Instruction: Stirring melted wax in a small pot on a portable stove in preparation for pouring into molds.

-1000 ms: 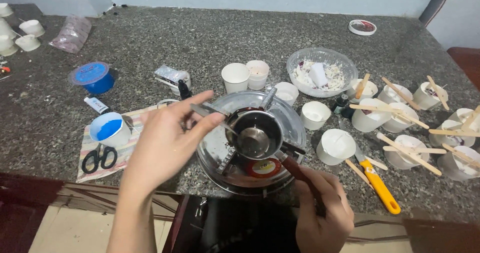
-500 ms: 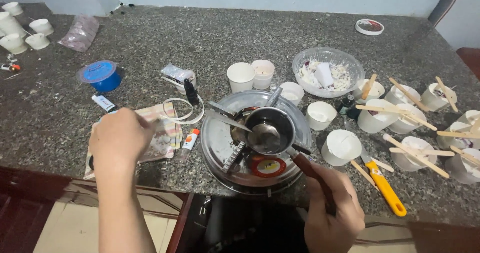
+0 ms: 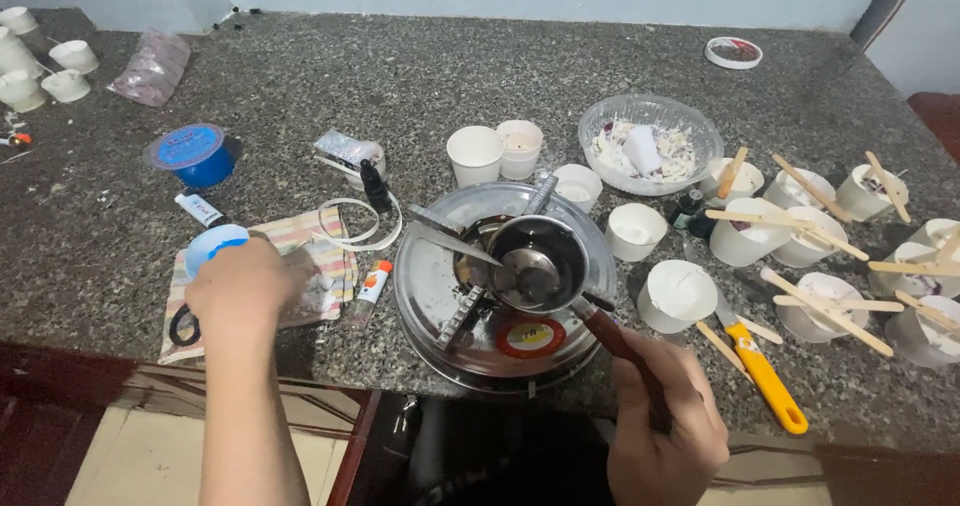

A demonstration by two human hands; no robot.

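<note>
Lower right of the frame: right hand (image 3: 665, 431), fingers curled tight around the dark handle (image 3: 625, 351) of a small metal pot (image 3: 535, 261). Pot resting at centre frame on the prongs of a round silver burner (image 3: 500, 286), just above a red ring on its plate.

Lower left: left hand (image 3: 245, 286) lying palm down on a striped cloth (image 3: 320, 276), fingers hidden beneath it, so spread or closed cannot tell. Black scissors (image 3: 185, 326) peeking out at the hand's left edge, a blue cup (image 3: 210, 246) just above it.

Right of centre: yellow-handled knife (image 3: 760, 376), white cups (image 3: 680, 296) crossed with wooden sticks (image 3: 830, 311).

Farther up: clear bowl (image 3: 650, 141), blue tape roll (image 3: 190, 151), all on the speckled stone counter (image 3: 420, 76).
</note>
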